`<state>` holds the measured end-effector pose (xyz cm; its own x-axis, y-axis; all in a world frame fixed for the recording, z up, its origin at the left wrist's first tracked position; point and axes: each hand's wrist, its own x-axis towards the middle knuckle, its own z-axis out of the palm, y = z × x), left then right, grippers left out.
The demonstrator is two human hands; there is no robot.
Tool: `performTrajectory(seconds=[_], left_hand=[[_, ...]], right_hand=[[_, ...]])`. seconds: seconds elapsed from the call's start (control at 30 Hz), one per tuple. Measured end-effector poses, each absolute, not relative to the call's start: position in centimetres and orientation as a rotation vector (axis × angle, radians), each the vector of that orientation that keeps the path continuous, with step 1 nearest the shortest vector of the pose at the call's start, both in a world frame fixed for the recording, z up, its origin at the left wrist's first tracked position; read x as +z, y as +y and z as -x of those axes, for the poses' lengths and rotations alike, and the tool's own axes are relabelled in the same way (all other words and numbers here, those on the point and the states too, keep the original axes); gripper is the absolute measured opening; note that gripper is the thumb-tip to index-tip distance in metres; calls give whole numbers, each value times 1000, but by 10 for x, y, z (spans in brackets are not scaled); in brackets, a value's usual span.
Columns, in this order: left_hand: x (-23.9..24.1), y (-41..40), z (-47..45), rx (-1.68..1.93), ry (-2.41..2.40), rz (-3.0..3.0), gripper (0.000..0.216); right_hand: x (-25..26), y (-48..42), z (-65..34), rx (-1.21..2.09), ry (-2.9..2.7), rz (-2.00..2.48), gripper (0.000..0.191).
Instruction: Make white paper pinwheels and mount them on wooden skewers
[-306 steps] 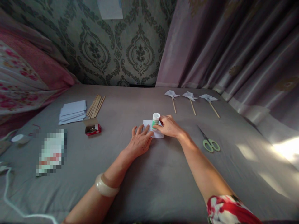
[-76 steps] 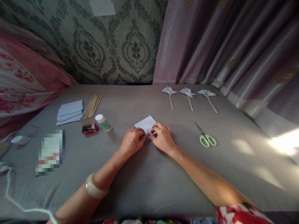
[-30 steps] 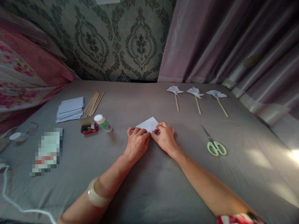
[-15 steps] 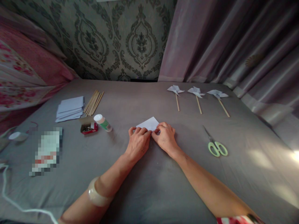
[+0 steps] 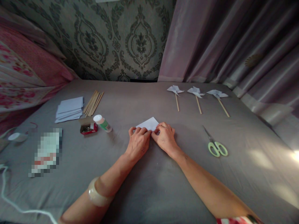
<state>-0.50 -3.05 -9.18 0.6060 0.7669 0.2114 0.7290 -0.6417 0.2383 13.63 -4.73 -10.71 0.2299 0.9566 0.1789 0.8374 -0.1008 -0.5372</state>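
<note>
A sheet of white paper (image 5: 148,123) lies on the grey cloth in front of me, its far corner showing beyond my fingers. My left hand (image 5: 139,140) grips its near left side, fingers curled and pressed down. My right hand (image 5: 165,137) pinches the near right side, thumb and fingertips close to those of the left. The paper's near edge is hidden under both hands, so I cannot tell how it is folded there. To the left stands a glue stick (image 5: 102,123) with a white cap, tilted in view. Green-handled scissors (image 5: 215,144) lie to the right.
Three paper pinwheels on sticks, one a white pinwheel (image 5: 195,92), lie at the back right. At left are a paper stack (image 5: 70,108), wooden sticks (image 5: 93,104), a small red box (image 5: 88,128) of metal bits, a blurred-out object (image 5: 48,149) and a white cable (image 5: 21,210).
</note>
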Motion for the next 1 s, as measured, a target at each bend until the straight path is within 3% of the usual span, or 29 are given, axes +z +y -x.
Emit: performTrajectory(seconds=[1.0], left_hand=[[-91,-30,4,385,1272,-2704,29]], right_hand=[[-106,-48,-136,309,-1625,1972,10]])
